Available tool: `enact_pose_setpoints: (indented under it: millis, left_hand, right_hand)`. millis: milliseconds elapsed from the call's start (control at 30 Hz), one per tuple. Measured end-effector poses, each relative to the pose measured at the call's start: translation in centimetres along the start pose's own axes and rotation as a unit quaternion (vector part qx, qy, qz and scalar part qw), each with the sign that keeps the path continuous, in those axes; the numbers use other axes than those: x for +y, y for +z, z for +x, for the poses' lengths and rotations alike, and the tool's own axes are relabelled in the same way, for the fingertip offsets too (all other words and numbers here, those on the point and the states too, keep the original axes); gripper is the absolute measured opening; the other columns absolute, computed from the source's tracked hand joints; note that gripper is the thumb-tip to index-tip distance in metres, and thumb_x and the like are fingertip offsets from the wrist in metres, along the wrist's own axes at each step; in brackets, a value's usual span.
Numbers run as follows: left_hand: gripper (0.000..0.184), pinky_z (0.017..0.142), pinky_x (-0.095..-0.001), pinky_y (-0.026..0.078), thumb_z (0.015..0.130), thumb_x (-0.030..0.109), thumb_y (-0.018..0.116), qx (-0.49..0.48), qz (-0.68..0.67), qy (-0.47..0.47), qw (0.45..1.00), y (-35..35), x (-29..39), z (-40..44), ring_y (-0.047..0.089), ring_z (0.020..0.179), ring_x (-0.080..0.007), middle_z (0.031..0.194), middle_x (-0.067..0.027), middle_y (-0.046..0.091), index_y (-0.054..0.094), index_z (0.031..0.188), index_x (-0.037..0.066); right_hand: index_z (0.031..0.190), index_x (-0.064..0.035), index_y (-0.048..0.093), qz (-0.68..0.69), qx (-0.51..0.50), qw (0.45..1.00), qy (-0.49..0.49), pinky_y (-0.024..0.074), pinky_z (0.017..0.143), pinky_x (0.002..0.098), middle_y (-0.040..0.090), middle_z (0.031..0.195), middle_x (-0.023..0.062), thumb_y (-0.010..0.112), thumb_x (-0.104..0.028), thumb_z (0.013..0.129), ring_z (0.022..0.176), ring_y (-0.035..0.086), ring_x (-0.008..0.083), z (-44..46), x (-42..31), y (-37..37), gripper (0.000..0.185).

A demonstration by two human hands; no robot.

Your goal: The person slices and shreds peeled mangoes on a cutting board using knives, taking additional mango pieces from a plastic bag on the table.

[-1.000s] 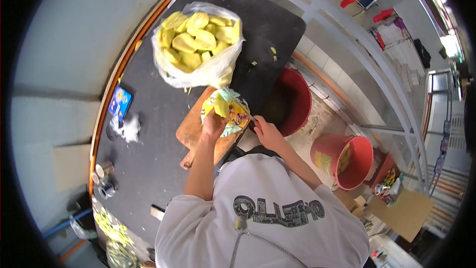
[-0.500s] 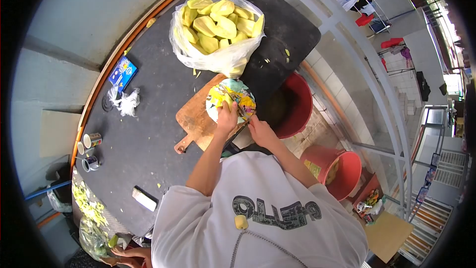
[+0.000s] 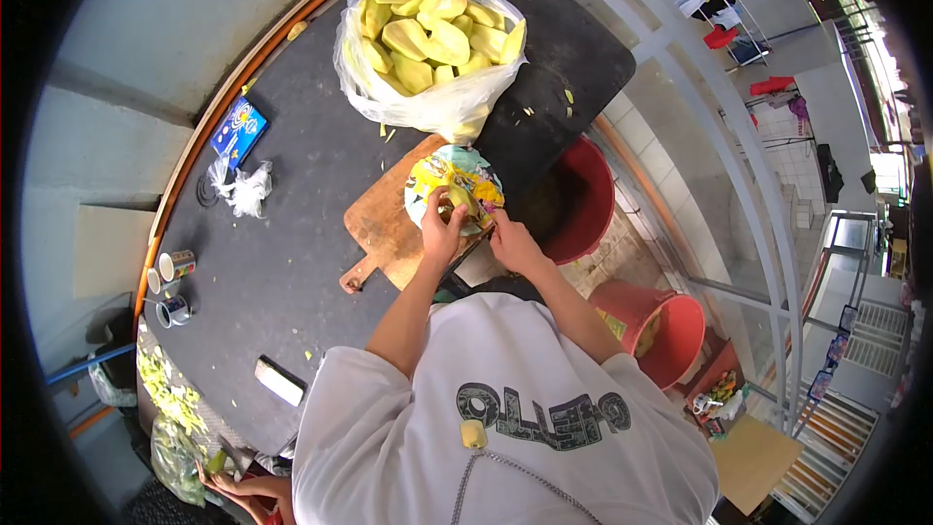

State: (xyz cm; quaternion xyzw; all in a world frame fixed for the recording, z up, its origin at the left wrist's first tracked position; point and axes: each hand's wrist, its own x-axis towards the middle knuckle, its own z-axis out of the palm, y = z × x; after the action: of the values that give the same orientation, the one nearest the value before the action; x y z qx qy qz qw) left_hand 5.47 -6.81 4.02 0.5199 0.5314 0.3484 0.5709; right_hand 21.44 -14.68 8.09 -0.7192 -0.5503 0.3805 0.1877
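A round, brightly patterned plate (image 3: 425,175) lies on a wooden cutting board (image 3: 374,219). Over it, my left hand (image 3: 443,229) grips a yellow-green fruit piece (image 3: 461,198) between thumb and fingers. My right hand (image 3: 515,242), at the plate's right edge, is closed around the handle of a knife, which is mostly hidden by the fingers; its blade is hard to make out against the pattern. Just beyond the board stands a clear plastic bag (image 3: 452,115) full of peeled yellow pieces (image 3: 447,42).
On the dark table (image 3: 282,262) are a blue packet (image 3: 239,130), a white plastic bag (image 3: 252,191), cups (image 3: 173,311) and a phone (image 3: 280,381). Red buckets (image 3: 595,204) stand right of the table. Another person's hands (image 3: 233,485) hold a green fruit at lower left.
My left hand first held the yellow piece raised, then lowered it over the plate; it now shows between both hands. The view has shifted, and the other person's hands have come into sight.
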Motion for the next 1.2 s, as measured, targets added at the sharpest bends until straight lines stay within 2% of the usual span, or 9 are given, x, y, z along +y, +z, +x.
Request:
enact_pose_setpoints:
  millis: [33, 133, 367, 500, 567, 633, 700, 867, 1200]
  left_hand:
    - [0.036, 0.072, -0.0316, 0.059, 0.093, 0.008, 0.07, 0.006, -0.01, 0.022, 1.0, 0.0, -0.4, 0.1, 0.07, 0.081, -0.0181, 0.104, -0.0147, 0.065, 0.054, 0.125, 0.003]
    - [0.031, 0.064, -0.0299, 0.056, 0.092, 0.006, 0.072, 0.019, 0.022, 0.122, 0.992, 0.5, -1.0, 0.5, 0.065, 0.068, -0.0154, 0.091, -0.0107, 0.063, 0.052, 0.116, 0.004]
    - [0.029, 0.057, -0.0271, 0.049, 0.098, 0.009, 0.061, -0.012, 0.022, 0.092, 0.995, -1.0, -2.6, 1.6, 0.057, 0.062, -0.0121, 0.079, -0.0066, 0.06, 0.047, 0.122, 0.004]
    - [0.024, 0.057, -0.034, 0.05, 0.095, 0.008, 0.057, -0.025, 0.012, 0.083, 0.996, -1.4, -3.8, 1.8, 0.061, 0.059, -0.0189, 0.073, -0.0108, 0.061, 0.048, 0.116, 0.002]
    - [0.027, 0.057, -0.0359, 0.05, 0.093, 0.013, 0.058, -0.024, 0.071, 0.145, 0.987, -1.6, -4.9, 2.3, 0.062, 0.059, -0.0215, 0.071, -0.0122, 0.06, 0.048, 0.116, 0.001]
    - [0.032, 0.059, -0.0386, 0.05, 0.09, 0.015, 0.06, -0.044, 0.039, 0.098, 0.993, -1.9, -6.0, 2.7, 0.062, 0.06, -0.0262, 0.074, -0.0156, 0.061, 0.049, 0.116, 0.0]
    - [0.035, 0.061, -0.0414, 0.05, 0.088, 0.015, 0.061, -0.054, 0.114, 0.173, 0.977, -2.2, -7.0, 3.3, 0.061, 0.063, -0.0295, 0.079, -0.0178, 0.06, 0.05, 0.118, 0.0]
    - [0.036, 0.064, -0.0457, 0.051, 0.087, 0.023, 0.063, -0.055, 0.122, 0.176, 0.975, -2.3, -8.0, 3.3, 0.06, 0.068, -0.0389, 0.086, -0.0213, 0.06, 0.054, 0.114, 0.002]
    - [0.034, 0.06, -0.0441, 0.051, 0.089, 0.026, 0.064, -0.045, 0.169, 0.264, 0.948, -2.3, -5.7, 3.4, 0.06, 0.068, -0.0364, 0.086, -0.0188, 0.058, 0.055, 0.114, 0.004]
  right_hand:
    - [0.113, -0.0009, 0.043, 0.013, -0.002, 1.0, 0.011, 0.0498, 0.075, 0.0627, 0.066, 0.086, 0.0336, 0.052, -0.013, 0.095, 0.084, 0.064, 0.0524, -0.1, -0.2, 0.2, 0.023]
    - [0.117, -0.0016, 0.042, 0.014, -0.01, 1.0, 0.025, 0.05, 0.074, 0.0632, 0.066, 0.084, 0.034, 0.053, -0.016, 0.096, 0.083, 0.064, 0.053, 0.0, -1.1, -0.2, 0.027]
    - [0.12, -0.0031, 0.042, -0.038, -0.038, 0.997, 0.046, 0.0515, 0.073, 0.0629, 0.066, 0.081, 0.0323, 0.052, -0.024, 0.099, 0.08, 0.065, 0.0526, 0.2, -0.9, 0.6, 0.031]
    - [0.118, -0.0034, 0.044, -0.04, -0.041, 0.996, 0.066, 0.0519, 0.073, 0.0628, 0.067, 0.081, 0.0317, 0.049, -0.024, 0.099, 0.08, 0.066, 0.052, 0.2, -0.9, 0.8, 0.028]
    - [0.119, -0.0012, 0.047, -0.057, -0.052, 0.995, 0.065, 0.0513, 0.072, 0.0624, 0.066, 0.077, 0.0303, 0.052, -0.018, 0.097, 0.077, 0.065, 0.051, 0.5, -0.3, 1.1, 0.028]
    - [0.118, -0.0023, 0.048, -0.074, -0.053, 0.994, 0.065, 0.0514, 0.072, 0.0622, 0.066, 0.077, 0.0298, 0.052, -0.016, 0.095, 0.078, 0.065, 0.0506, 0.6, -0.7, 0.6, 0.027]
    - [0.117, -0.0033, 0.049, -0.089, -0.057, 0.992, 0.065, 0.0516, 0.072, 0.0621, 0.066, 0.078, 0.0293, 0.053, -0.014, 0.094, 0.078, 0.066, 0.0503, 0.0, -1.4, -0.1, 0.026]
    - [0.107, -0.0025, 0.047, -0.109, -0.088, 0.988, 0.065, 0.0527, 0.074, 0.0627, 0.068, 0.085, 0.0297, 0.05, -0.012, 0.094, 0.082, 0.068, 0.049, -2.2, -5.7, -4.1, 0.016]
    - [0.107, -0.0029, 0.047, -0.136, -0.144, 0.973, 0.116, 0.0516, 0.073, 0.0643, 0.068, 0.084, 0.0296, 0.045, -0.013, 0.096, 0.082, 0.068, 0.0488, -1.7, -6.1, -5.1, 0.015]
